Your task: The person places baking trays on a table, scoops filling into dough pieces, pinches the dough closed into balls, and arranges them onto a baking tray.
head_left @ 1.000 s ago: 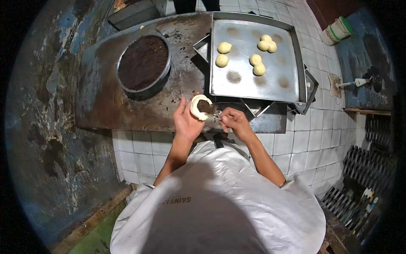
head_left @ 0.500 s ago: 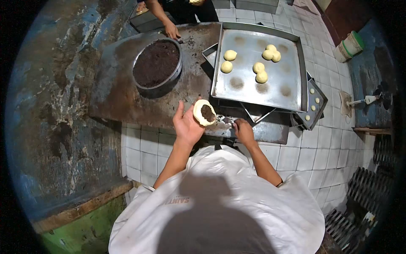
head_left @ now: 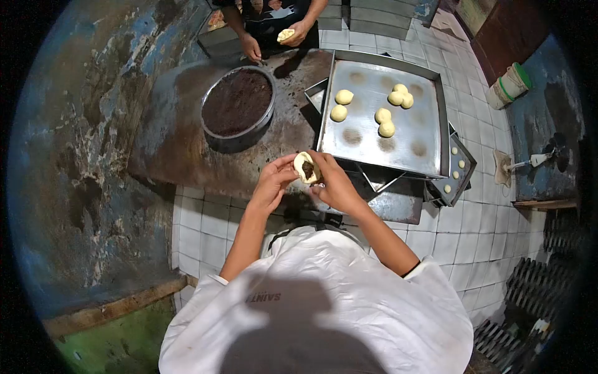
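Between my two hands, above the table's near edge, is a pale yellow piece of dough (head_left: 301, 169) with dark brown crumbly filling (head_left: 308, 169) showing in its middle. My left hand (head_left: 272, 182) grips its left side with bent fingers. On the other side, my right hand (head_left: 337, 185) presses the dough's edge with thumb and fingers. The dough is partly folded up around the filling. Beyond my left hand stands a round metal bowl (head_left: 272, 116) heaped with the same dark filling.
A large metal tray (head_left: 361, 146) to the right bears several round dough balls (head_left: 387, 128). Below it stick out more trays (head_left: 464, 181) with small dough pieces. Across the worn table (head_left: 168, 128), a co-worker (head_left: 274, 22) holds dough in one hand, the other beside the bowl.
My right hand has come up from the table edge to the dough. The dough, flat and open on my left palm before, is now folding upward. The co-worker shows more in view.
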`<act>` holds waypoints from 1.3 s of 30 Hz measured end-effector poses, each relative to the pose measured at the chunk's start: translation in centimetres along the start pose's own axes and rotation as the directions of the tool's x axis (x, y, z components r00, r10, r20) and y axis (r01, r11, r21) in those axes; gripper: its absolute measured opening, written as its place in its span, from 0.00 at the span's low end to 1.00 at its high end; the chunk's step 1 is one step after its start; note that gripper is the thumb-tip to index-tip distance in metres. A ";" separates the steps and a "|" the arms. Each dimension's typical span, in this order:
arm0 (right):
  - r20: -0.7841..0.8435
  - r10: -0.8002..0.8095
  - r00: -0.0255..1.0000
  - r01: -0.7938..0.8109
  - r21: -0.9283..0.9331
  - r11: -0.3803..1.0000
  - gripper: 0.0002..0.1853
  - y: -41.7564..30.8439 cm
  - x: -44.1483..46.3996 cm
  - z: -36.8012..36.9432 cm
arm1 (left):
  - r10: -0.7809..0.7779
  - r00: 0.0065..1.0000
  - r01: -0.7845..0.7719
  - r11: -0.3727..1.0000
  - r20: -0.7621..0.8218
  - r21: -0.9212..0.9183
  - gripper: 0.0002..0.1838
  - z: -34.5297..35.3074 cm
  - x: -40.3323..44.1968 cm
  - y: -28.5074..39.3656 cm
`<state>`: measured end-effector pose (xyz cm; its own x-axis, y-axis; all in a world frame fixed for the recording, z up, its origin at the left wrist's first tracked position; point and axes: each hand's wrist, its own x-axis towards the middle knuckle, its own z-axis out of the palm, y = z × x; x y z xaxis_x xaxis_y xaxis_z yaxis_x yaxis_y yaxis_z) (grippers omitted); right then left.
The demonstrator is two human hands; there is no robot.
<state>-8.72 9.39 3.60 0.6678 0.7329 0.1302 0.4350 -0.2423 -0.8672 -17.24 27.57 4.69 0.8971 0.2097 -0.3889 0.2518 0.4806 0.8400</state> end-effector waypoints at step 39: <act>-0.433 -0.031 0.901 -0.041 -0.156 0.987 0.19 -14.7 6.6 12.9 | 0.366 0.929 -0.292 0.820 0.060 -0.492 0.10 -10.5 -3.1 6.1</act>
<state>-18.45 25.99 11.04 0.8499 0.3922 0.3519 0.4957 -0.3683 -0.7865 -22.30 38.83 7.06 0.9470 0.3197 -0.0310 -0.2337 0.7520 0.6163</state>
